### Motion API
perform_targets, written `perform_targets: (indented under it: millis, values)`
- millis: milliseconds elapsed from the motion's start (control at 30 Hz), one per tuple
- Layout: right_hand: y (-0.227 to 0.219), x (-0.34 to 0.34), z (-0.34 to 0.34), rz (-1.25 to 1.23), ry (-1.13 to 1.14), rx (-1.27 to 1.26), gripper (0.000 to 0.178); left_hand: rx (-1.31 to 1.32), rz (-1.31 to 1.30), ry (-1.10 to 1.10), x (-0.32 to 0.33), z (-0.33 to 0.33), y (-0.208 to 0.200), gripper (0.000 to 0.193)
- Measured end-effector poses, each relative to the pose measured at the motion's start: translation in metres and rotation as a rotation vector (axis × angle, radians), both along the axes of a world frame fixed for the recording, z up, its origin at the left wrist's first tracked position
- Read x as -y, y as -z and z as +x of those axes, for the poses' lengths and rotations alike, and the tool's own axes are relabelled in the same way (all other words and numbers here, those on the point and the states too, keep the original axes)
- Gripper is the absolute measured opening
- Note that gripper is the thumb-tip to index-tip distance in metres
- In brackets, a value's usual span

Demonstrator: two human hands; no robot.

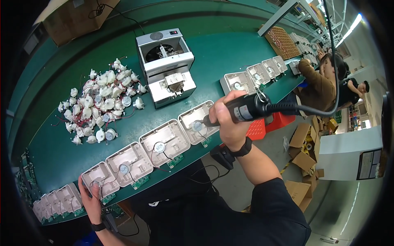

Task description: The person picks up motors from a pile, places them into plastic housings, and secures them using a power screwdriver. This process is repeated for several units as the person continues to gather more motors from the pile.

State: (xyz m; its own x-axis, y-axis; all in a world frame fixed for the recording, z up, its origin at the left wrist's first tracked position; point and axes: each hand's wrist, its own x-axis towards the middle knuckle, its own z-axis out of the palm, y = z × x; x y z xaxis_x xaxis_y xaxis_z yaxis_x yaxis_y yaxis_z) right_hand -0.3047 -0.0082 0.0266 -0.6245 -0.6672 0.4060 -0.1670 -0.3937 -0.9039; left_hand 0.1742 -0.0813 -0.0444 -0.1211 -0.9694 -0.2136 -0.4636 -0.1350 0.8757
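Observation:
My right hand is wrapped round a black electric screwdriver, held nearly level, with a cable running off to the right. Its front end is at the small round motor in a beige plastic housing; the exact contact is hidden. My left hand grips the wall of another beige housing, fingers outside and thumb inside by its motor. Between them, two more open housings stand in the row, each with a round motor and a wired green circuit board at its near edge.
A pile of white motors with wires covers the table's left. Behind the row stands a grey machine. More housings line up at far right and lower left. A red stool stands below; co-workers sit at right.

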Motion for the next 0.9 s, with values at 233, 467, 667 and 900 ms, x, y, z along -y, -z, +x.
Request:
perform_targets:
  millis: [233, 467, 667, 900]
  values:
    - [-0.007, 0.013, -0.008, 0.000, -0.030, -0.006, 0.026, -0.037, -0.055, -0.037, -0.003, -0.011, -0.002, 0.068]
    - [-0.019, 0.037, -0.039, -0.007, -0.062, 0.063, 0.024, 0.019, 0.010, -0.052, 0.005, -0.042, -0.009, 0.067]
    - [-0.032, 0.044, -0.040, 0.092, -0.006, 0.004, 0.021, 0.031, -0.012, -0.069, 0.005, -0.046, -0.008, 0.069]
    - [-0.086, 0.080, -0.002, -0.131, -0.166, 0.015, 0.019, 0.030, 0.045, -0.073, 0.003, -0.047, -0.014, 0.071]
